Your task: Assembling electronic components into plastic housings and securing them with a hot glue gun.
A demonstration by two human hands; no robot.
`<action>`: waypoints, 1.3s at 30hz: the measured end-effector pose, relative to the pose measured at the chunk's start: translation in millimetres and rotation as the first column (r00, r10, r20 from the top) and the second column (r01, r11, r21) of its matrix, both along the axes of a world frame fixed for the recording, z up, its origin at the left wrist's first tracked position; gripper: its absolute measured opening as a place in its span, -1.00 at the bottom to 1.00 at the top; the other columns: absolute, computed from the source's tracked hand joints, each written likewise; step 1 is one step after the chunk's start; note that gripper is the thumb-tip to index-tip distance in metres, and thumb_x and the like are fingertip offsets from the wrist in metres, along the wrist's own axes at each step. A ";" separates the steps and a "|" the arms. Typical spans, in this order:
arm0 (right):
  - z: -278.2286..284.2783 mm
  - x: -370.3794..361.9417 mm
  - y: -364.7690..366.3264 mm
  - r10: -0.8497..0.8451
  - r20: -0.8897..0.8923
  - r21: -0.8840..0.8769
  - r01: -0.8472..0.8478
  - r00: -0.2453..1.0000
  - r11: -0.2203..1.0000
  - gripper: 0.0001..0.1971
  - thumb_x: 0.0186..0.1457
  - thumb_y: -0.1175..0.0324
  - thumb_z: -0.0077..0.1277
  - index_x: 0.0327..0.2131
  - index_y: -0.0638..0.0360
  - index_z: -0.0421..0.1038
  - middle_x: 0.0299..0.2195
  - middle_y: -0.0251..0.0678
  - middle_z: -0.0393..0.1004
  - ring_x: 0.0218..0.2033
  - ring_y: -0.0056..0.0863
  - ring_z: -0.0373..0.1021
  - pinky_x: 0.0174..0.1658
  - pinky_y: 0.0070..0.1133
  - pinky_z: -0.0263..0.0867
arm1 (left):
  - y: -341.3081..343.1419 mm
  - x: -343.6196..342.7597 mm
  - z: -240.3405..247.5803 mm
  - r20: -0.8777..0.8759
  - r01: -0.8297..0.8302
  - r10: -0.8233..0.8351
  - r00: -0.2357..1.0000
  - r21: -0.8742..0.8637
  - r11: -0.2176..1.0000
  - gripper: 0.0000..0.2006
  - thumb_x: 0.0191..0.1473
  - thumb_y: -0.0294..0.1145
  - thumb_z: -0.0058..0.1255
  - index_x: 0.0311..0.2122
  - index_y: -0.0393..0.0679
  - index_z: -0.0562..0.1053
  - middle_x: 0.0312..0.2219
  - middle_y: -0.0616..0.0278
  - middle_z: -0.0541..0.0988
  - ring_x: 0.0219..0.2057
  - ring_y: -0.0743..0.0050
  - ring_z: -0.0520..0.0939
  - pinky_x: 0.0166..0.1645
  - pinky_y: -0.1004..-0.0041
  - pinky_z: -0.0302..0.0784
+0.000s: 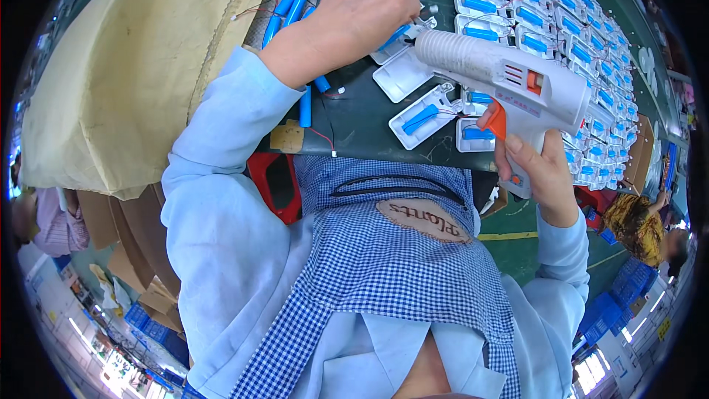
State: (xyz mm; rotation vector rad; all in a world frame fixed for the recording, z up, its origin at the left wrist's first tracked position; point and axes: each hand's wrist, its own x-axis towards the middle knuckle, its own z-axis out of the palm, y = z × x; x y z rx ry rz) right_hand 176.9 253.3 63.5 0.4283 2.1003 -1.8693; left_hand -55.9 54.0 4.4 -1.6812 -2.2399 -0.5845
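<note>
My right hand (pixel 543 170) grips the handle of a white hot glue gun (pixel 509 77), a finger at its orange trigger. The gun's nozzle points left, at a white plastic housing with a blue cylindrical battery (pixel 393 37) in it. Over that housing curls my left hand (pixel 362 11), its fingers bent and closed; its fingertips are largely hidden, so what they hold cannot be made out. Just below the nozzle lies a bare white shell (pixel 402 76). Nearer the table edge is another housing with a blue battery and thin wires (pixel 421 120).
Rows of white housings with blue batteries (pixel 532 18) cover the green table's (pixel 362 129) right side. Loose wired batteries (pixel 293 7) lie left of my left hand. A large yellowish paper sack (pixel 118 66) stands at the left. Other people (pixel 639 225) are farther off.
</note>
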 end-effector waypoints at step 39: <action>7.0 19.4 -0.9 0.013 0.034 -0.028 -0.012 0.999 1.000 -0.72 0.16 0.28 0.00 -0.17 0.33 0.36 -0.66 -0.44 0.35 -0.69 -0.75 0.24 -0.61 -0.72 0.11 | -85.6 29.5 35.9 0.355 -0.107 0.105 0.929 -0.016 0.994 -0.85 -0.10 -0.47 0.11 -0.34 -0.13 0.55 -0.47 0.15 0.55 -0.36 0.13 0.55 -0.29 0.29 0.47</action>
